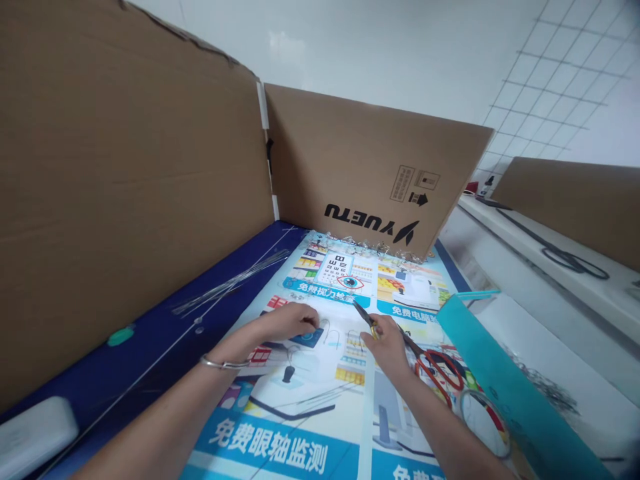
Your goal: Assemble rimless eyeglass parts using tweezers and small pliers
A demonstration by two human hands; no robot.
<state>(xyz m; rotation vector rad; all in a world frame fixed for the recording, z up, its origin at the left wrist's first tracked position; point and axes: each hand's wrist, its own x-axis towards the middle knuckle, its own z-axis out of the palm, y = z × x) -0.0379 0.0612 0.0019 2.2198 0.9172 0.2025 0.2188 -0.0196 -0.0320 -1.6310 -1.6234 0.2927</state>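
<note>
My left hand (295,321), with a metal bangle at its wrist, is closed in a pinch over the printed poster sheet (367,393). A thin bent wire (327,323) shows at its fingertips, faint against the bright print. My right hand (389,343) is closed around a small tool with dark pointed jaws (363,312) and a yellowish part. Its handles are hidden in the palm, so I cannot tell its exact kind. Red-handled scissors (440,375) lie beside the right hand and forearm, blades pointing away from me.
Cardboard panels (370,160) stand at the left and back. Small bent wire pieces (370,248) lie along the back panel. Straight wires (233,283) lie on the blue surface at left. A tape roll (483,420) and teal strip (520,393) are at right, near dark wire scraps (545,383).
</note>
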